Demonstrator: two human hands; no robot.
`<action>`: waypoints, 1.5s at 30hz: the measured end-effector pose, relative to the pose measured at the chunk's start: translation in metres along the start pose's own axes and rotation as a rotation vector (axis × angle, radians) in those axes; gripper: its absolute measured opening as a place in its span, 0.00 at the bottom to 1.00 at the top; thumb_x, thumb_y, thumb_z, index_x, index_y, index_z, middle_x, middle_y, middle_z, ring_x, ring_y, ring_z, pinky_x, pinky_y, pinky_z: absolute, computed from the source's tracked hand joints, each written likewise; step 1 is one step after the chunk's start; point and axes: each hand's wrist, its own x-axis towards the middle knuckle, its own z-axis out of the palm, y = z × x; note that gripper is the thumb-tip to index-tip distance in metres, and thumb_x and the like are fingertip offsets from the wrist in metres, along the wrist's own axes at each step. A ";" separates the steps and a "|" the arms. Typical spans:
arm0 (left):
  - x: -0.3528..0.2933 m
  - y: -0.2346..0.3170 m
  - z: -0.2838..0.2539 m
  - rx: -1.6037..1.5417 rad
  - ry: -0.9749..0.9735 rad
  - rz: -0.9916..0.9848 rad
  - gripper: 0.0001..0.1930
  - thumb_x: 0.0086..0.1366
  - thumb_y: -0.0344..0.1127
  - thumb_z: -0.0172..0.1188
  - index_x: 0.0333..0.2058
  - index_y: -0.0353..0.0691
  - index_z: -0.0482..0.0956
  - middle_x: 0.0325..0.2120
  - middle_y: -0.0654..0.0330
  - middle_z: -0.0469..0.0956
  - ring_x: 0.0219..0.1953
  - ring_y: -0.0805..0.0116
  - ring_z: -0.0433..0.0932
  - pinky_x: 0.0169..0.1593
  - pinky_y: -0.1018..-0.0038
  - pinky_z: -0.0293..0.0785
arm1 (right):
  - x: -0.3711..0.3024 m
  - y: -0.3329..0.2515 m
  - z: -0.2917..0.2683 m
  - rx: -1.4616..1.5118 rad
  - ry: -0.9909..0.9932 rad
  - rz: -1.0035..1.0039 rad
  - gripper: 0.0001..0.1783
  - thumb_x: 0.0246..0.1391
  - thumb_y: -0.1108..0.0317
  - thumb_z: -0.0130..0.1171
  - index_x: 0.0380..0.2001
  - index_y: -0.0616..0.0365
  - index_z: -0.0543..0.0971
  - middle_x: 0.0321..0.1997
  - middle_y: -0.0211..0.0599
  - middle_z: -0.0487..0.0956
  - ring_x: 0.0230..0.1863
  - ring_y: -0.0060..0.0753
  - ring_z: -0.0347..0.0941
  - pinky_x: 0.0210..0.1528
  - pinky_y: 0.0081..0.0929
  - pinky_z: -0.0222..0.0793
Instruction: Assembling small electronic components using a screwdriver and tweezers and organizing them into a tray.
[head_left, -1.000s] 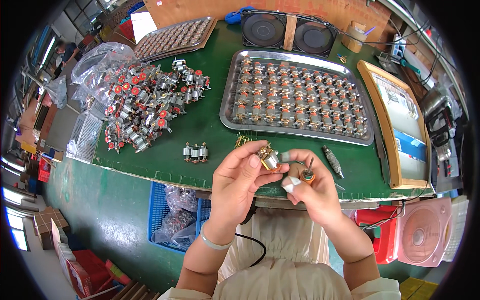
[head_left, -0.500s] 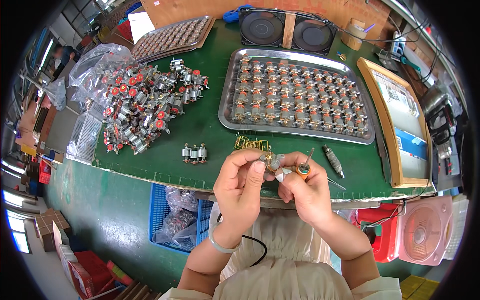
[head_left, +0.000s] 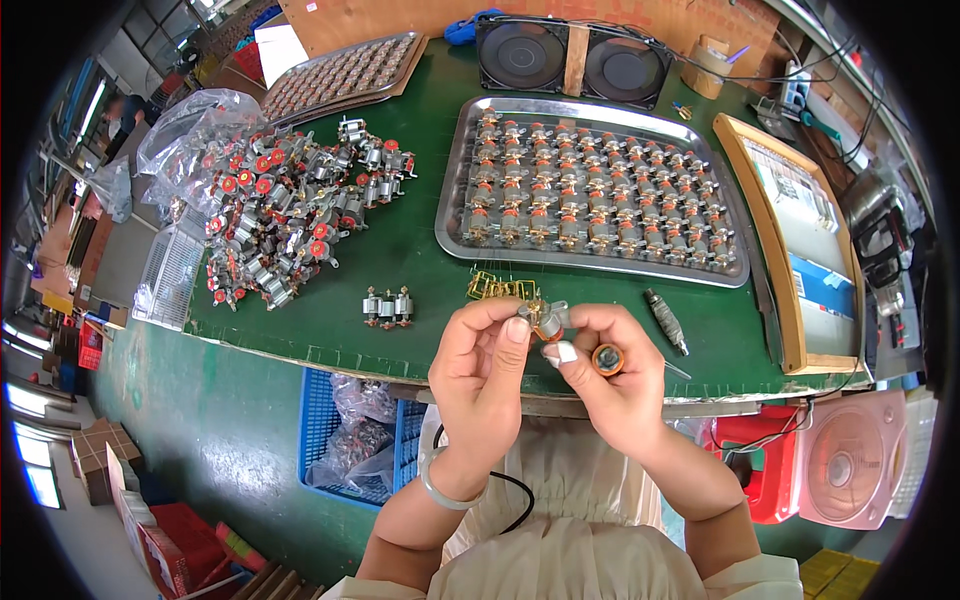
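My left hand [head_left: 482, 362] and my right hand [head_left: 610, 385] meet above the near edge of the green table [head_left: 400, 250]. Together they pinch a small silver motor part with copper windings [head_left: 545, 318] between thumbs and fingertips. My right hand also grips a short tool with an orange end [head_left: 607, 358] in its palm. A cluster of brass clips [head_left: 498, 289] lies on the table just beyond my fingers. Three small motors [head_left: 388, 307] stand in a row left of my hands.
A metal tray [head_left: 452, 225] holds rows of motor parts at centre. A heap of red-capped motors [head_left: 285, 225] lies left, beside clear plastic bags [head_left: 190, 125]. A dark screwdriver bit [head_left: 665, 320] lies right of my hands. A wooden-framed board [head_left: 795, 235] stands right, two black fans [head_left: 575, 55] behind.
My hands have moved slightly toward me and closer together. The motor part has been turned between my fingertips, and the orange-ended tool now points out from my right palm.
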 end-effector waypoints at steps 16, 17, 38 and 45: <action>0.009 0.001 0.001 -0.244 -0.016 -0.298 0.11 0.64 0.33 0.49 0.41 0.31 0.68 0.33 0.56 0.75 0.34 0.69 0.76 0.41 0.72 0.74 | 0.004 -0.013 -0.093 -1.126 -0.069 -0.015 0.14 0.41 0.70 0.61 0.31 0.60 0.70 0.27 0.42 0.73 0.25 0.46 0.72 0.25 0.35 0.67; 0.009 -0.001 0.003 -0.282 -0.026 -0.328 0.11 0.64 0.34 0.49 0.41 0.32 0.68 0.33 0.57 0.75 0.35 0.68 0.76 0.41 0.72 0.74 | 0.004 -0.012 -0.089 -1.040 -0.070 -0.095 0.13 0.42 0.70 0.60 0.31 0.60 0.70 0.26 0.42 0.73 0.24 0.45 0.72 0.25 0.34 0.66; 0.011 -0.007 0.005 -0.325 -0.106 -0.261 0.09 0.65 0.33 0.46 0.40 0.34 0.67 0.34 0.57 0.74 0.37 0.67 0.76 0.43 0.71 0.76 | 0.014 -0.020 -0.078 -0.753 -0.029 -0.064 0.07 0.41 0.74 0.61 0.25 0.62 0.74 0.21 0.40 0.71 0.21 0.34 0.70 0.23 0.27 0.64; 0.017 0.001 0.003 -0.237 -0.128 -0.298 0.08 0.64 0.32 0.48 0.38 0.34 0.69 0.38 0.54 0.73 0.44 0.60 0.74 0.45 0.69 0.74 | 0.010 -0.020 -0.075 -1.035 -0.112 -0.112 0.18 0.32 0.75 0.64 0.31 0.59 0.71 0.32 0.38 0.69 0.24 0.41 0.71 0.26 0.33 0.67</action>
